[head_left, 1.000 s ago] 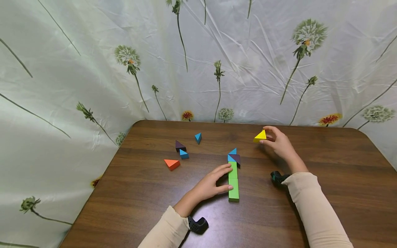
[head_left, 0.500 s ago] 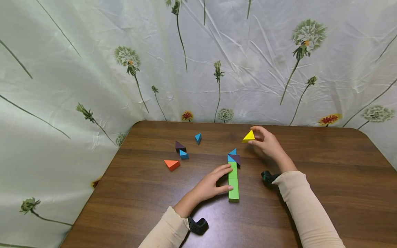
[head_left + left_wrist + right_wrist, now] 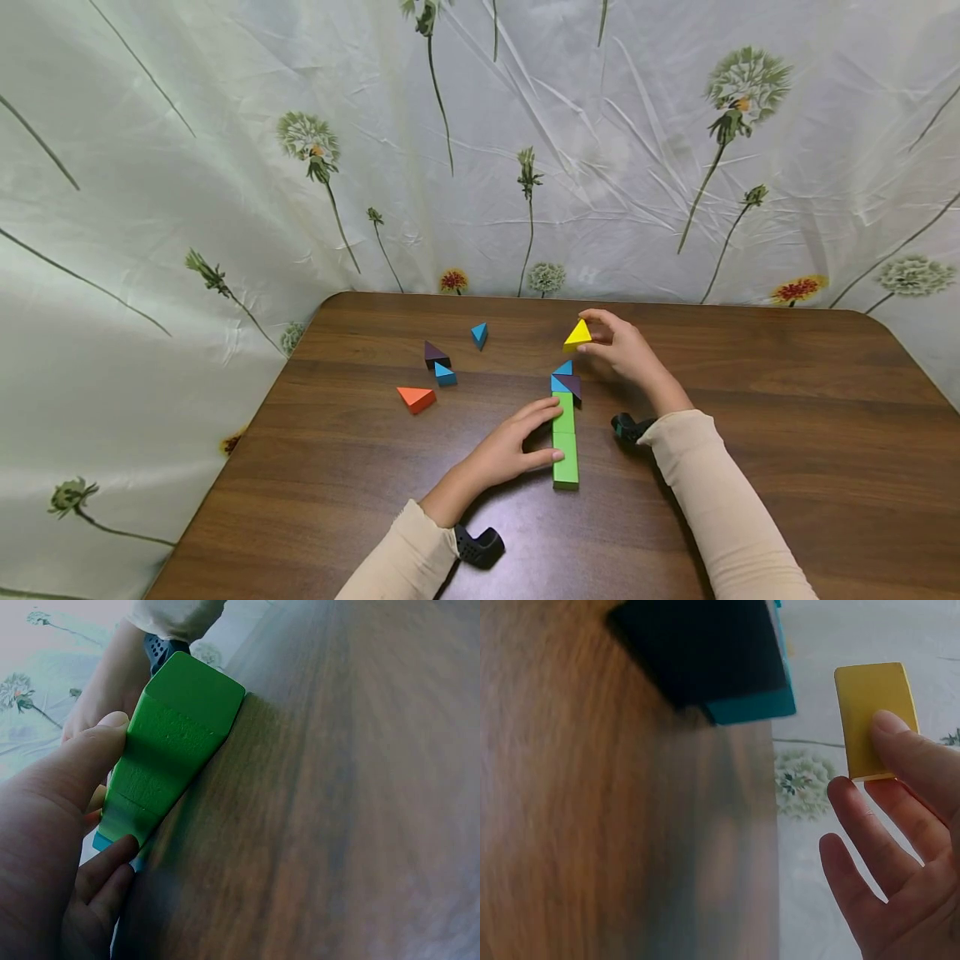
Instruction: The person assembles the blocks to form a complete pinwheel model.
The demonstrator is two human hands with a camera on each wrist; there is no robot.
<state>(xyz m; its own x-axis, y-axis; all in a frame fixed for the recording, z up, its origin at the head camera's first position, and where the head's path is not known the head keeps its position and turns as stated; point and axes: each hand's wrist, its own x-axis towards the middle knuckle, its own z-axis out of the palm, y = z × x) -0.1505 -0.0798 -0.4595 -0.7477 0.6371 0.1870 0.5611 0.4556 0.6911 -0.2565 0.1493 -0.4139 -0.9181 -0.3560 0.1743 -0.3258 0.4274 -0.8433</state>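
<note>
My right hand (image 3: 621, 350) pinches a yellow triangular block (image 3: 577, 337) between thumb and fingers, held just beyond a row of blocks. In the right wrist view, the thumb lies flat on the yellow block's side (image 3: 866, 724). My left hand (image 3: 510, 446) rests its thumb and fingertips along the left side of two green blocks (image 3: 565, 458), laid end to end. At their far end, a blue triangular block (image 3: 558, 383) fits against a dark purple triangular block (image 3: 572, 385). Another blue triangular block (image 3: 564, 367) tops the row.
On the left of the brown wooden table (image 3: 315, 467) lie an orange triangular block (image 3: 416, 398), a dark purple one (image 3: 435, 354) and two blue ones, one nearer (image 3: 445, 374) and one farther back (image 3: 479, 334). A flower-print curtain (image 3: 600, 167) hangs behind the table's far edge.
My right hand has moved left with the yellow triangular block, from right of the row to just beyond its far end. The left hand and the other blocks have stayed in place.
</note>
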